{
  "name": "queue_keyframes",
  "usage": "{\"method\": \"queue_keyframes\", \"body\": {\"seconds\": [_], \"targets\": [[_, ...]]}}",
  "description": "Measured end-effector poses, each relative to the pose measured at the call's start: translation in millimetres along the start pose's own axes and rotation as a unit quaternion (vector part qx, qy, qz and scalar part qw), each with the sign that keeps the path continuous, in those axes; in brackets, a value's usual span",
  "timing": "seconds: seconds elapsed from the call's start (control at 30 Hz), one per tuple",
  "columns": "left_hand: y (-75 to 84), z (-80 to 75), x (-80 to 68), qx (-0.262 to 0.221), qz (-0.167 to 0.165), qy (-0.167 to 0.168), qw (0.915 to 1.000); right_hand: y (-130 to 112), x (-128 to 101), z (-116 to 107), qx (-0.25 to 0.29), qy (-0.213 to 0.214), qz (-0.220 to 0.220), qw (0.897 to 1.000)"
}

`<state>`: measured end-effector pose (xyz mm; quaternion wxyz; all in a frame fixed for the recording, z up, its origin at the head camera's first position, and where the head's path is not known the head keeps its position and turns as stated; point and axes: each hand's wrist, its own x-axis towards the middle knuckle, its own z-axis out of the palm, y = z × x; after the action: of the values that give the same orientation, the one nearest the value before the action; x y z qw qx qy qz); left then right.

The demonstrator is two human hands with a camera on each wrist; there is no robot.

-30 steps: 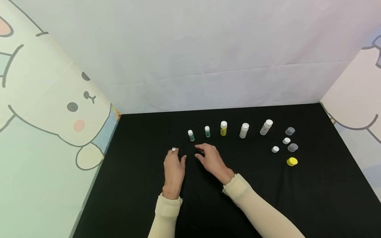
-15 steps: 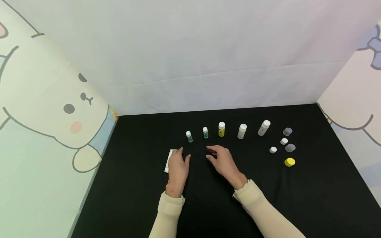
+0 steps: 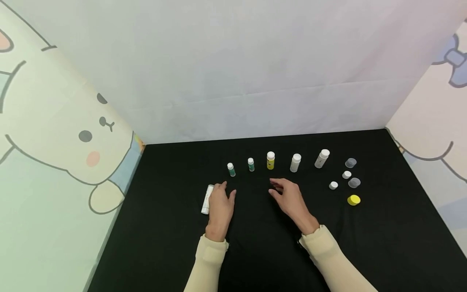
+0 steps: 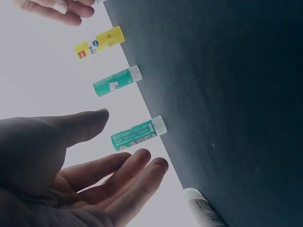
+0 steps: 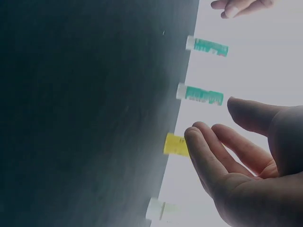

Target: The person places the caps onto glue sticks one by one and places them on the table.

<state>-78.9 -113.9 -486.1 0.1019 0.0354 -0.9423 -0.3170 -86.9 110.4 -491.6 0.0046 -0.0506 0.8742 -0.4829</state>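
Note:
A white glue stick point(image 3: 206, 202) with printed text lies on the black tabletop, just left of my left hand point(image 3: 219, 206); its end also shows in the left wrist view. My left hand has relaxed, spread fingers and nothing in its grasp. Farther right, my right hand point(image 3: 290, 199) hovers with fingers loosely bent and thumb apart, holding nothing. Beyond the hands several glue sticks stand upright in a row: a green one point(image 4: 136, 134), another green one point(image 4: 116, 82), a yellow one point(image 3: 270, 161), a white one point(image 3: 295, 163) and a second white one point(image 3: 322, 159).
On the right are two white caps point(image 3: 333, 185), two clear caps point(image 3: 354, 183) and a yellow cap point(image 3: 354, 200). A pale curtain point(image 3: 255, 117) closes off the back, with cartoon-printed panels point(image 3: 65, 154) at both sides.
My right hand has moved away to the right, widening the gap between the hands. My left hand has shifted slightly right, uncovering the white glue stick on the table.

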Motion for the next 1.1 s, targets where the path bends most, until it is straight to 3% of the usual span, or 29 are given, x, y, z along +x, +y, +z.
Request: {"method": "queue_keyframes", "body": {"seconds": [1.1], "targets": [[4.2, 12.6, 13.4, -0.005, -0.011, -0.018, 0.9998, 31, -13, -62, -0.05, 0.087, 0.044, 0.994]]}}
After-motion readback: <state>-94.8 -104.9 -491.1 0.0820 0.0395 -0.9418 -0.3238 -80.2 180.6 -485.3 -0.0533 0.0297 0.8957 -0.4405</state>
